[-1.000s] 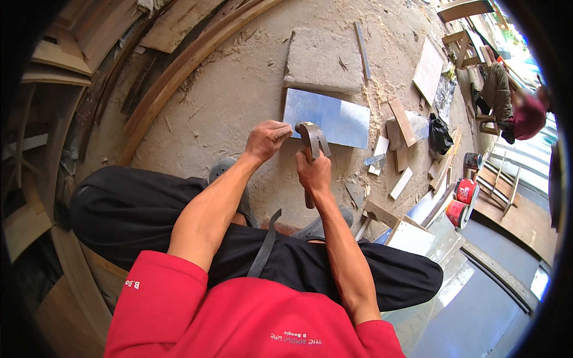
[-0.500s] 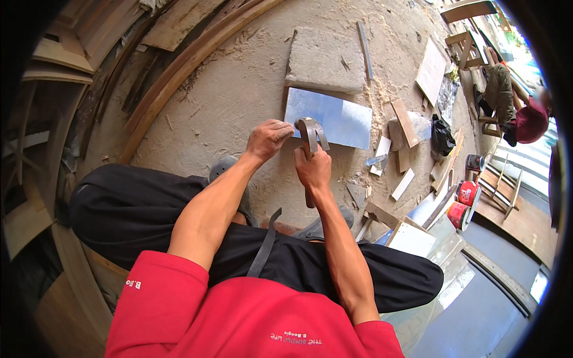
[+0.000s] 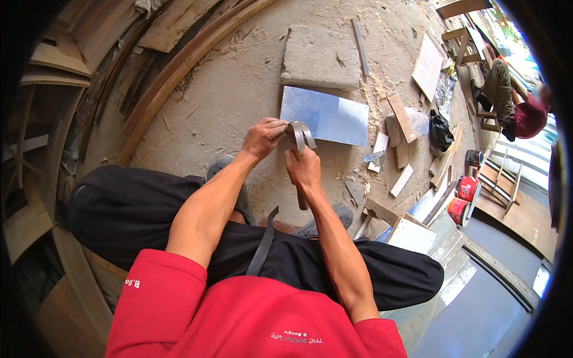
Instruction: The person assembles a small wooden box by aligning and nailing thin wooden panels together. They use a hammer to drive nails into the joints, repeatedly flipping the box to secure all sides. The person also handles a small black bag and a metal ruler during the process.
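The right hand (image 3: 303,167) grips the claw hammer (image 3: 298,137) near its head (likely top-heavy, stiff, best held lower); the left hand (image 3: 261,138): grip unclear.

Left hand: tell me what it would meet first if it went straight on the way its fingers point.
The left hand would probably meet the hammer first, at its metal head just to the right; their heights above the blue-and-white board are hard to judge.
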A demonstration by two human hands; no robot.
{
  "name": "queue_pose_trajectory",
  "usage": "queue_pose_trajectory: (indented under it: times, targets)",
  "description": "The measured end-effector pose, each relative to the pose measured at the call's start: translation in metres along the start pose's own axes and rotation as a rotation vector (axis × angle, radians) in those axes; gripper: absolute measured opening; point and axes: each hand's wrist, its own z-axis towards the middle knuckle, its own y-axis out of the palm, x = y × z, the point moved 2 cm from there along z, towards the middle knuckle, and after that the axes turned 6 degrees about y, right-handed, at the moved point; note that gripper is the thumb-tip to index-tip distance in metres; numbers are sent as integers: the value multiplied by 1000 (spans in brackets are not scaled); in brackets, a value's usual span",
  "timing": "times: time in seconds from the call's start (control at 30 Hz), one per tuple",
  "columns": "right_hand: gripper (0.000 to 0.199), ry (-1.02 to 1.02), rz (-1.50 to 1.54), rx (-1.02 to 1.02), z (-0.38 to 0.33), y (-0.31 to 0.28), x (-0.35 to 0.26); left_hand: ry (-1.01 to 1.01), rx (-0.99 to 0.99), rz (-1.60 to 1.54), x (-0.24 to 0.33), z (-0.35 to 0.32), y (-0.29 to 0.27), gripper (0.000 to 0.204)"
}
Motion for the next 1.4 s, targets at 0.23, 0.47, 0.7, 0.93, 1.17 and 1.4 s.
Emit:
queue_pose_trajectory:
  times: [0.23, 0.47, 0.7, 0.93, 1.17, 1.4]
  targets:
    - [21, 139, 235, 23, 7, -4, 18, -183, 100, -51, -10, 8, -14, 22]
    - [21, 157, 185, 16, 3, -2, 26, -1038, -341, -627, -18, 46, -7, 50]
    - [20, 137, 224, 16, 1, 0, 19, -842, -437, -838, -43, 22, 8, 45]
    - [17, -46, 115, 109, -1, 2, 10, -723, -354, -793, -37, 16, 9, 38]
    - [15, -8, 216, 106, -1, -18, -13, -786, -350, -818, -28, 19, 0, 46]
    - [26, 208, 111, -44, 0, 6, 9, -740, -295, -841, -40, 11, 13, 46]
